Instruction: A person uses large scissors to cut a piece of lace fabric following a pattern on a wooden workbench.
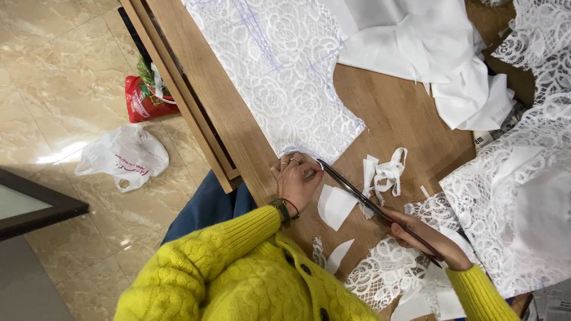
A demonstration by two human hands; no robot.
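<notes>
Head view: a person in a yellow knitted cardigan leans over a wooden desk strewn with white fabric.
Left hand: the left hand lies flat on the lower corner of the lace panel, fingers spread and released, pinning the cloth to the desk.
Right hand: the right hand has its fingers clenched through the handles of the scissors, grasping them firmly.
Scissors: the long dark blades run from the right hand up toward the left one, tip just beside the left fingers at the lace edge; I cannot tell how wide the blades stand.
Lace panel: spread across the upper desk with blue drawn lines on it, its lower edge curved.
Step in hand: by my reading, trimming along the lower edge of the lace, near its corner.
Next move calls for: keeping the cloth held taut and flat, and guiding the blade tip clear of the left fingers.
Around: white offcuts and a lace strip lie between the hands; plain white cloth is heaped further back.
</notes>
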